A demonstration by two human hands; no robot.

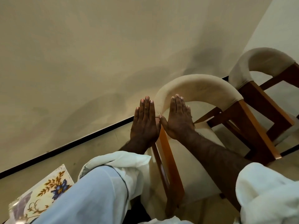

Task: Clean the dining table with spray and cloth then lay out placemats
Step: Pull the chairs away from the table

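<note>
Our sleeves point(103, 183) are framing a floral placemat point(40, 194) lying off the table's point(80, 62) near edge; we are holding both hands, left point(144, 123) and right point(178, 120), flat, empty, fingers straight.

You're wearing a loose pale blue-white garment. Left sleeve point(100, 191), lower centre-left of frame, is showing thin, slightly sheer fabric with a dark piped seam and a wide white cuff folding back below the wrist. Right sleeve point(265, 191), lower right, is bunching in thick white folds at mid-forearm. Left hand point(144, 122) and right hand point(178, 120), mid-frame, are showing bare: no rings, no watch.
</note>
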